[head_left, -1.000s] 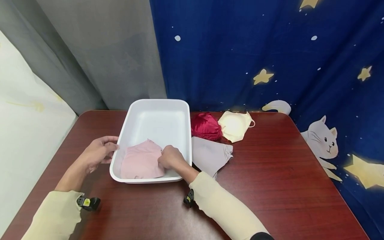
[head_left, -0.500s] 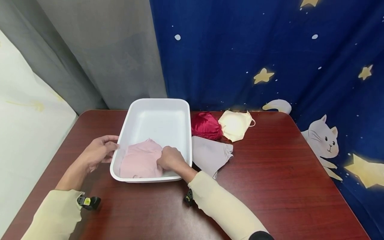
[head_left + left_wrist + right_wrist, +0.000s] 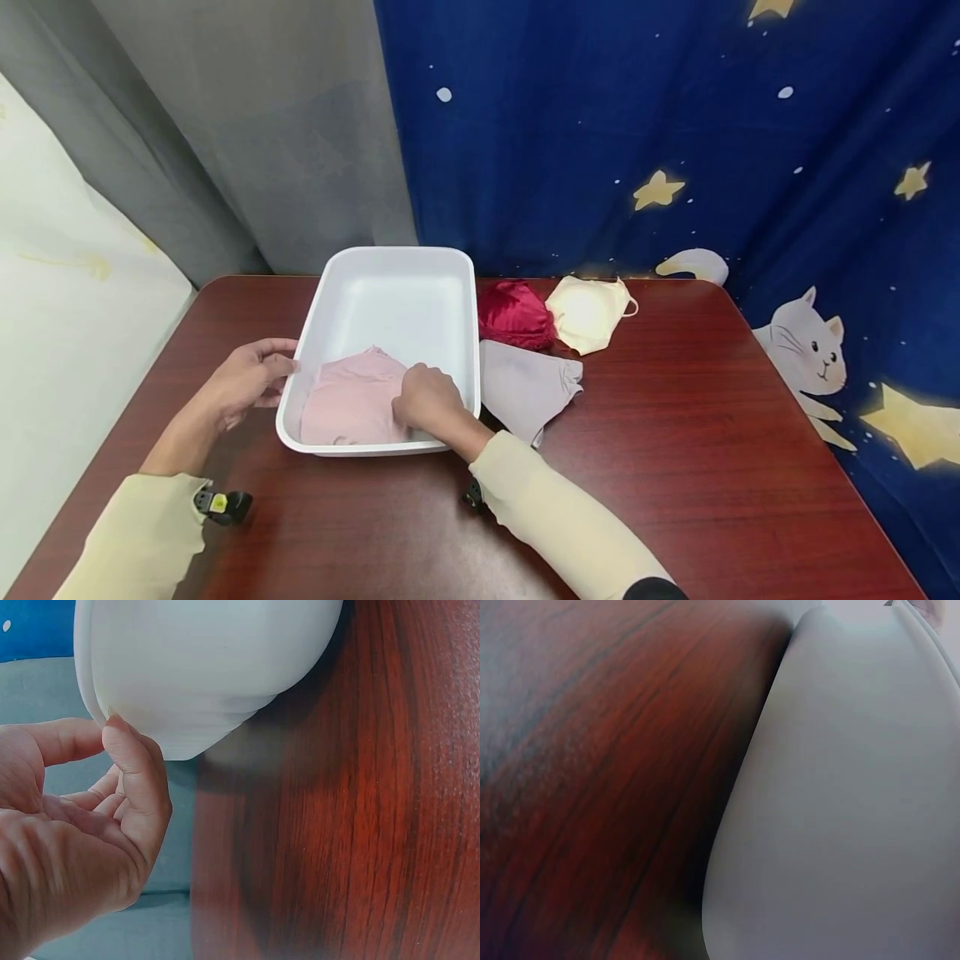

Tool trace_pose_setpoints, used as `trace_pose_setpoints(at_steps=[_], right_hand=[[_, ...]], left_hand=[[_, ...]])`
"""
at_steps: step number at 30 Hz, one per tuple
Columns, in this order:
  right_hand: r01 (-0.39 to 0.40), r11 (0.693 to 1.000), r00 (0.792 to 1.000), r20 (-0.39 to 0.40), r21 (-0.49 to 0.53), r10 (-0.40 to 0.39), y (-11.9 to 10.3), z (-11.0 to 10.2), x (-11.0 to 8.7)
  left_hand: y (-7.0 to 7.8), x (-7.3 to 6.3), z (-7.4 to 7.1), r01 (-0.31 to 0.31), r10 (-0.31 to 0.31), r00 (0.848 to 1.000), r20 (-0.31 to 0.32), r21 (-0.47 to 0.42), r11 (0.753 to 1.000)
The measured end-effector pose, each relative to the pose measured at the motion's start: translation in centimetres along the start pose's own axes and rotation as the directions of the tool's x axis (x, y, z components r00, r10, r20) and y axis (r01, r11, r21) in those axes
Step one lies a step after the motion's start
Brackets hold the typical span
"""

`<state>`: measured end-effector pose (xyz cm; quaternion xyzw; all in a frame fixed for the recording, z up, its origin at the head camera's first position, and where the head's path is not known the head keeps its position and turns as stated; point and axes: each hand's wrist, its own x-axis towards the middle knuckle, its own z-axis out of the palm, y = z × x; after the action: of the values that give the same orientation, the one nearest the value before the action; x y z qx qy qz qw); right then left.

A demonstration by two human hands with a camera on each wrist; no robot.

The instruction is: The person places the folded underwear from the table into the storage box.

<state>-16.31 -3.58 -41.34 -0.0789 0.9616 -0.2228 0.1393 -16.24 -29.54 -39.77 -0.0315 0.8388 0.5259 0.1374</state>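
Observation:
A white plastic tub [image 3: 401, 310] stands on the table, with a folded pink garment [image 3: 352, 398] in its near left part. My left hand [image 3: 251, 377] pinches the tub's left rim between thumb and forefinger; the left wrist view shows this hand [image 3: 97, 802] against the tub's outer wall [image 3: 202, 660]. Inside the tub, my right hand [image 3: 431, 402] has curled fingers at the right edge of the pink garment. Its fingertips are hidden, but they seem to grip the cloth there. The right wrist view has only the tub's outer wall [image 3: 832, 795] and tabletop, not the hand's fingers.
Right of the tub lie a dark red satin garment [image 3: 515, 315] with a lacy edge, a cream garment [image 3: 588, 315] with a thin strap, and a folded grey garment [image 3: 525, 383]. Curtains [image 3: 570, 133] hang behind the reddish-brown table [image 3: 675, 467].
The pink garment's right edge has drawn in slightly to the left, together with my right hand. My left hand has stayed at the tub's rim.

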Motion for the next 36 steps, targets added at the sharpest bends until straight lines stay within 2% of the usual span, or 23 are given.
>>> trace_pose_setpoints(at_steps=[5,11,18,24,31,36], right_hand=[[-0.002,1.0,1.0,0.0,0.011,0.002,0.1,-0.1,-0.1],[0.022,0.999,1.0,-0.001,-0.035,-0.022,0.0,-0.6,-0.4],[0.044,0.998,0.999,0.031,-0.045,-0.042,-0.3,-0.8,-0.7],[0.05,0.997,0.999,0.012,-0.065,-0.049,-0.4,-0.9,-0.9],[0.067,0.992,0.997,-0.035,-0.107,-0.071,-1.3,-2.0,-1.4],[0.055,0.995,0.998,-0.007,-0.083,-0.056,-1.4,-3.0,-1.7]], left_hand=[[0.1,0.0,0.0,0.003,-0.003,1.0,0.002,0.005,1.0],[0.1,0.2,0.0,-0.001,0.001,1.0,-0.004,0.006,1.0],[-0.2,0.1,0.0,0.001,-0.001,1.0,-0.004,0.009,1.0],[-0.2,0.1,0.1,-0.005,0.005,1.0,-0.008,0.012,1.0],[-0.2,0.2,0.1,-0.008,0.009,1.0,-0.005,0.01,1.0],[-0.3,0.2,0.1,-0.005,0.005,1.0,-0.004,0.01,1.0]])
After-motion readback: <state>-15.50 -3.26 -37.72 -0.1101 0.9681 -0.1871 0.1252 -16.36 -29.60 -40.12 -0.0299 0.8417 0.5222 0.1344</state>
